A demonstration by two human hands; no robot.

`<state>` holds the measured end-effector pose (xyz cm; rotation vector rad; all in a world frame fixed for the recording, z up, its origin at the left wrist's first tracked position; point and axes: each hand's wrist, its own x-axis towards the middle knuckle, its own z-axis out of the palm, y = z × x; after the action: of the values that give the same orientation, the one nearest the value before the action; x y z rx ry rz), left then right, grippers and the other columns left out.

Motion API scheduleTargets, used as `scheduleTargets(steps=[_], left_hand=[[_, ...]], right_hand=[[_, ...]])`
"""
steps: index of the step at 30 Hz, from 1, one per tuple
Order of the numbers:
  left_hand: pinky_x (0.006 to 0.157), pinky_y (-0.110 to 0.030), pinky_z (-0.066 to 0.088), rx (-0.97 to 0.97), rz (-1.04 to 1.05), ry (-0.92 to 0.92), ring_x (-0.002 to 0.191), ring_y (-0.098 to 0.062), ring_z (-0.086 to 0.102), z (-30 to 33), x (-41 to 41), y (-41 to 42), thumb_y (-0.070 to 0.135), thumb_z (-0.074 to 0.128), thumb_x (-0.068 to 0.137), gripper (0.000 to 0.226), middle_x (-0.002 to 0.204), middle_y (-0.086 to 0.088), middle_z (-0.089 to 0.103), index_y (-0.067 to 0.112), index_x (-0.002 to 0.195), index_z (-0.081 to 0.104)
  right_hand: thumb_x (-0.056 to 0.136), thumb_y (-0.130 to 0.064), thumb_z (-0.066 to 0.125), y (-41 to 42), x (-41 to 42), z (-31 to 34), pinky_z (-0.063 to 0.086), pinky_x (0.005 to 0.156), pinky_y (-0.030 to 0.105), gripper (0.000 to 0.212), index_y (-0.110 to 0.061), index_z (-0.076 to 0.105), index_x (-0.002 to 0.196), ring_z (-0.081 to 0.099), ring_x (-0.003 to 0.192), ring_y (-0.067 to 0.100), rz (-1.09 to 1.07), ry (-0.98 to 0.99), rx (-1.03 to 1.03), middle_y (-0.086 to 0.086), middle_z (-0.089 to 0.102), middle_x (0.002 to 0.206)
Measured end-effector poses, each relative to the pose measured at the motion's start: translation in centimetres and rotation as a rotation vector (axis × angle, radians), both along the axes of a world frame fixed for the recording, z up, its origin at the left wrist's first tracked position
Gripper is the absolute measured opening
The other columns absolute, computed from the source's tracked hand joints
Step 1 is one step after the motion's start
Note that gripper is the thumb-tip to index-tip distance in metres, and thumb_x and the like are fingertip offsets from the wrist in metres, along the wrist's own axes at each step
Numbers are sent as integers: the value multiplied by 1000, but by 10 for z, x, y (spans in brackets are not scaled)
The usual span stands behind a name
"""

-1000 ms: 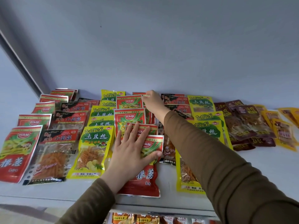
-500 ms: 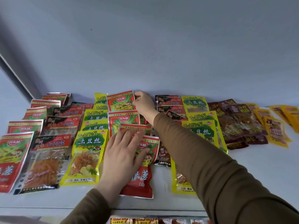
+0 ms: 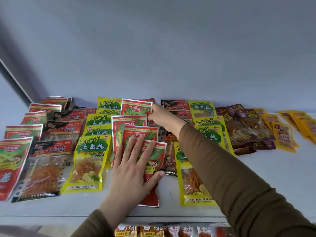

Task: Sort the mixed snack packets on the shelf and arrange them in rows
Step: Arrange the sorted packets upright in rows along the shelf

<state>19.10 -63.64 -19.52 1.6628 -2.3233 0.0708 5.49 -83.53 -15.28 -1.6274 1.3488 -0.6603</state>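
The red packet [image 3: 136, 106] has just come out from behind and now lies at the back of the red row, edge pinched by the right hand [image 3: 160, 117] — that row looks nearly built. Right arm stretched far across the shelf [image 3: 256, 171]; left hand [image 3: 135, 165] flat, fingers spread, pressing the front red packets [image 3: 153, 161] down near the shelf's edge.

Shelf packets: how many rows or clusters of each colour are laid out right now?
Red-and-green rows: 2
Black-and-red rows: 2
Yellow TuDouSi rows: 2
Brown clusters: 1
Orange clusters: 1
Total: 8
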Motion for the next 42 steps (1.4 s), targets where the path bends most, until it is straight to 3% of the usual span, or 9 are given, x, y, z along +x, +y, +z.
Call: scheduleTargets(steps=[9, 13, 17, 21, 25, 30, 36, 39, 42], left_hand=[[127, -51, -8, 84, 130, -16, 158, -20, -15, -4, -2, 0, 98, 0, 78, 97, 173, 1, -8, 48, 160, -5], [128, -52, 2, 114, 119, -4, 159, -20, -8, -5, 0, 0, 99, -1, 76, 98, 173, 2, 1, 49, 161, -2], [128, -53, 2, 130, 113, 0, 159, -20, -8, -6, 1, -1, 100, 0, 75, 100, 173, 3, 1, 49, 161, 1], [128, -54, 1, 141, 107, 5, 159, -19, -10, -7, 1, -4, 99, 1, 77, 97, 173, 5, -2, 50, 161, 0], [127, -53, 0, 149, 108, 12, 159, -18, -11, -7, 2, -6, 98, 2, 76, 97, 173, 6, -3, 49, 161, 1], [128, -51, -4, 150, 111, 6, 158, -18, -13, -7, 2, -7, 98, 1, 76, 97, 173, 7, -6, 50, 160, -1], [128, -51, -4, 156, 100, 7, 158, -17, -13, -7, 3, -9, 98, 3, 76, 97, 173, 7, -4, 50, 160, 1], [128, -52, -1, 155, 95, 19, 159, -18, -9, -9, 4, -13, 99, 4, 76, 98, 173, 6, 0, 50, 161, 5], [128, -52, 1, 151, 96, 21, 159, -19, -6, -10, 7, -21, 100, 7, 76, 100, 173, 5, 4, 48, 161, 10]], right_hand=[[104, -5, 43, 14, -3, 24, 56, 95, 40, 28, -1, 64, 121, 67, 108, 31, 116, 598, -69, 16, 68, 119], [102, -3, 37, 4, -10, 27, 56, 88, 43, 26, -3, 57, 120, 64, 97, 27, -128, 369, -143, 13, 65, 112], [103, -2, 32, -6, -7, 18, 33, 54, 29, 30, -10, 45, 77, 41, 63, 16, -198, 276, -11, 4, 45, 75], [105, -8, 41, -15, 5, 6, 50, 72, 32, 19, -9, 53, 90, 60, 83, 24, -155, 193, 75, 10, 63, 94], [102, -8, 54, -24, 12, -5, 52, 59, 26, 14, -15, 52, 90, 65, 77, 17, -258, -30, 97, 3, 65, 90], [97, -10, 65, -36, 21, -13, 61, 88, 41, 5, -9, 63, 101, 73, 94, 26, -276, -114, 183, 11, 73, 104], [93, -21, 73, -38, 29, -16, 52, 63, 31, 16, -9, 65, 98, 69, 75, 21, -301, -121, 241, 7, 73, 94], [95, -19, 70, -42, 32, -22, 58, 83, 37, 19, -6, 68, 108, 73, 91, 25, -302, -279, 161, 10, 75, 107], [96, -25, 69, -42, 31, -22, 58, 78, 34, 11, -14, 71, 99, 74, 90, 19, -339, -402, -1, 0, 77, 98]])
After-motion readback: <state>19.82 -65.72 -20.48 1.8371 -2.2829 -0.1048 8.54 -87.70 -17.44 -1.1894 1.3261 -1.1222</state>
